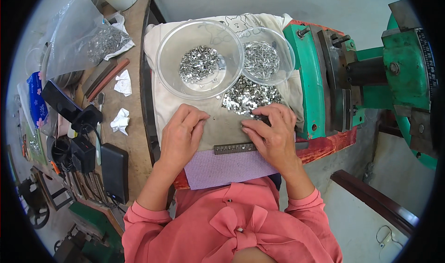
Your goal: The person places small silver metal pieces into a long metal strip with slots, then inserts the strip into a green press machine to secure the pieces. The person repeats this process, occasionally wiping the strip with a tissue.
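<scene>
My left hand (181, 132) is over the beige cloth, thumb and forefinger pinched together; anything between them is too small to make out. My right hand (277, 135) is opposite it, its thumb and forefinger drawn close, with the fingertips at the near edge of a loose pile of small shiny metal pieces (248, 96). Between and just below the hands lies a dark notched metal bar (234, 148), its right end close to my right thumb. Beyond the hands stand a large clear bowl (160, 63) of small metal parts and a smaller clear bowl (289, 54) of thin metal pins.
A purple textured mat (222, 170) lies at the near edge. Close on the right stands a green machine (306, 84). The wooden table (136, 137) on the left carries a black box (114, 172), a phone on a stand (61, 99), crumpled tissues (121, 121) and a plastic bag (74, 40).
</scene>
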Available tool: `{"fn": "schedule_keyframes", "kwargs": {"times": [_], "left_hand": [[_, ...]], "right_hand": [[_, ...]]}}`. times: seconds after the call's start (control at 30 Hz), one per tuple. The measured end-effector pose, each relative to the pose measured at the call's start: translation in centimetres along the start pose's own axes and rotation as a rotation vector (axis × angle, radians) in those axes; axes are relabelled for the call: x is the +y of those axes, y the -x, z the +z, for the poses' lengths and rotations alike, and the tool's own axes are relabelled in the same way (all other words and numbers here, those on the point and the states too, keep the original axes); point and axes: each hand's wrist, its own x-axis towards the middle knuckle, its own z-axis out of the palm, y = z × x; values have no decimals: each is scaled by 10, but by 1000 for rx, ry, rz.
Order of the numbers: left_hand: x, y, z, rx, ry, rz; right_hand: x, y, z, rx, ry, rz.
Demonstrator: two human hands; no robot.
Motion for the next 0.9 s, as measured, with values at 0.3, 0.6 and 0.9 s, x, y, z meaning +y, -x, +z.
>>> {"fn": "schedule_keyframes", "kwargs": {"times": [0.3, 0.6, 0.9], "left_hand": [[3, -14, 6, -45, -154, 169], [1, -11, 13, 16, -117, 157], [14, 6, 12, 50, -36, 184]], "right_hand": [[0, -1, -1, 3, -5, -35], [2, 44, -18, -9, -22, 5], [9, 17, -13, 68, -30, 12]]}}
